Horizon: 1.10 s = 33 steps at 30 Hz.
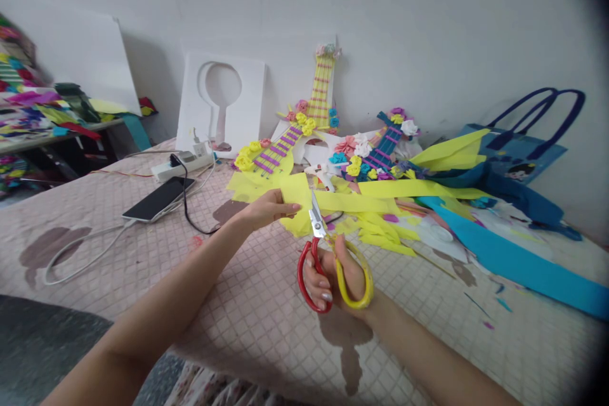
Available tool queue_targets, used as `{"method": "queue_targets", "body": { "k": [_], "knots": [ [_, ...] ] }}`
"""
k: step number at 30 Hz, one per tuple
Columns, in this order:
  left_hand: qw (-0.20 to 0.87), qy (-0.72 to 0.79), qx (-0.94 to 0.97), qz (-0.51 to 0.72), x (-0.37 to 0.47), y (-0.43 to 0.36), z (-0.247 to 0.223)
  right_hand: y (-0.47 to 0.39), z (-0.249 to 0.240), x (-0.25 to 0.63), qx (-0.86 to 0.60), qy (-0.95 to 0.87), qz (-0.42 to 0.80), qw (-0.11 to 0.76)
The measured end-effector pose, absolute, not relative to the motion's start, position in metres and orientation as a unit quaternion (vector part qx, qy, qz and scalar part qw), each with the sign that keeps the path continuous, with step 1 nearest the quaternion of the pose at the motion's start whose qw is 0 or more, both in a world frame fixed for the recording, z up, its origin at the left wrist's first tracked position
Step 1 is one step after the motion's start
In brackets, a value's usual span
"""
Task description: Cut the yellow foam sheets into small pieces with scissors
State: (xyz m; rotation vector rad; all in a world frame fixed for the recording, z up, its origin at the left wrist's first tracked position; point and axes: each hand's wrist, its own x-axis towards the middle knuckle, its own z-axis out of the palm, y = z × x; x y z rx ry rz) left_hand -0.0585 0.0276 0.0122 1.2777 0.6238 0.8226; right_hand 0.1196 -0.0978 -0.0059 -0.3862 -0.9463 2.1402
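In the head view, the left hand (273,208) pinches thin, bright yellow paper (295,190) above the patterned tablecloth (247,304). The right hand (352,271) holds scissors (318,223) with silver blades pointing up at the paper, their red and yellow handles spread apart.

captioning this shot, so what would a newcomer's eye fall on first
Red and yellow scissors stand out near center in the right hand, by yellow paper in the left hand. Behind, a flowered yellow craft piece rises before the wall. A bright blue strip lies at right.
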Motion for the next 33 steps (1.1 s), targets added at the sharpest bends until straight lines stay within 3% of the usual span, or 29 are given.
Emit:
{"method": "queue_targets", "body": {
  "k": [33],
  "knots": [
    [0.714, 0.275, 0.497, 0.408, -0.051, 0.024, 0.017, -0.098, -0.012, 0.119, -0.222, -0.384, 0.802, 0.401]
  ]
}}
